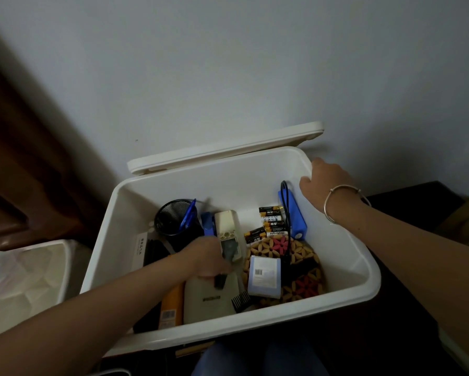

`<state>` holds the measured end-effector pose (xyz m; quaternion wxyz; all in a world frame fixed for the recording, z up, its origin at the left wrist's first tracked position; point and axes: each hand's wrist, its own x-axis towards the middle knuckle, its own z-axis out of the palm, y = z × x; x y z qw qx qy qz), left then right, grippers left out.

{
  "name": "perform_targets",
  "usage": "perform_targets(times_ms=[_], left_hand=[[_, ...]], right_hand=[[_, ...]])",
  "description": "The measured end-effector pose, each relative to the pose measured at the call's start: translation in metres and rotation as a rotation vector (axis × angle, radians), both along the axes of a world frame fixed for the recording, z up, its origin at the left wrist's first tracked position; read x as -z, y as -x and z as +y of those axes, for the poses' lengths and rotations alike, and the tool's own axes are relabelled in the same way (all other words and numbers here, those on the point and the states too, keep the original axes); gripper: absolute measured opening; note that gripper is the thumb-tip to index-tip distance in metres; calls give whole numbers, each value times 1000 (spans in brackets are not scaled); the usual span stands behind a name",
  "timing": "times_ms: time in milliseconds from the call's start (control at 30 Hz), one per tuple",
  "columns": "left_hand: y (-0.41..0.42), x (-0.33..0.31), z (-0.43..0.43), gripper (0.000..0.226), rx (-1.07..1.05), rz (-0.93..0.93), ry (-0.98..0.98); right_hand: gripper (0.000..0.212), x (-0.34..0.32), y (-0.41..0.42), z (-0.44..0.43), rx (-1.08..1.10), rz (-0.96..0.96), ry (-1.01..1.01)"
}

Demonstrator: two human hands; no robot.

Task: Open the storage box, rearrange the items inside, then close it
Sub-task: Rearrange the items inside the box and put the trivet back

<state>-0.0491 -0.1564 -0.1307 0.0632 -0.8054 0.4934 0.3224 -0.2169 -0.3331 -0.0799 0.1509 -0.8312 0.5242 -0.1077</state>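
A white storage box (347,270) stands open in front of me, its lid (222,147) tipped back against the wall. Inside lie a black mesh pen cup (171,215) with a blue pen, a cream remote (229,226), battery packs (271,221), a blue power bank (293,213) with a black cable, a small pale-blue box (264,275), a patterned round mat (303,267) and a cream device (209,299). My left hand (203,260) is down in the box, closed on a small dark object over the remote. My right hand (325,183) grips the box's right rim.
A white bin with a clear plastic liner (21,278) stands to the left of the box. Dark wooden furniture (16,147) rises at far left. A pale wall is behind. A dark surface (417,202) and a cardboard-coloured thing lie at right.
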Motion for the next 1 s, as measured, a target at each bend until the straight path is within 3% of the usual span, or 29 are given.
perform_targets(times_ms=[233, 400, 533, 700, 1000], left_hand=[[1, 8, -75, 30, -371, 133, 237], [-2, 27, -83, 39, -135, -193, 146], [-4, 34, -78, 54, -90, -183, 270], [0, 34, -85, 37, 104, -257, 162], [2, 40, -84, 28, 159, -276, 120]], right_hand=[[26, -1, 0, -1, -5, -2, -7], [28, 1, 1, -3, -13, -35, -27], [30, 3, 0, -4, -15, -53, -38], [31, 2, 0, -3, -14, -63, -48], [30, 0, 2, -1, -20, -68, -35]])
